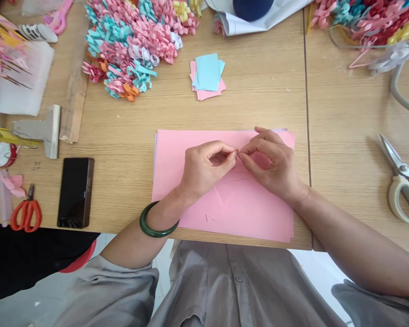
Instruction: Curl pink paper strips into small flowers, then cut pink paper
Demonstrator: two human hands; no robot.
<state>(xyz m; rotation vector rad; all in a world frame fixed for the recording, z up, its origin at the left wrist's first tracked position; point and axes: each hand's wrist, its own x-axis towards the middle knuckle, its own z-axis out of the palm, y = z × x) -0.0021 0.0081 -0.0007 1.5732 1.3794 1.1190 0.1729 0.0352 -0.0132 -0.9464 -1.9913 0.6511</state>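
Both hands meet fingertip to fingertip above a stack of pink paper sheets. My left hand, with a dark green bangle on its forearm, is closed in a pinch of thumb and forefinger. My right hand pinches right beside it, its other fingers curled loosely. Whatever lies between the fingertips is too small to make out. Thin pink paper slivers and a small folded scrap rest on the top sheet.
Small blue and pink paper squares lie beyond the sheets. A heap of curled paper flowers is at the back left. On the left are a black phone, red-handled scissors and a metal clip. Larger scissors lie right.
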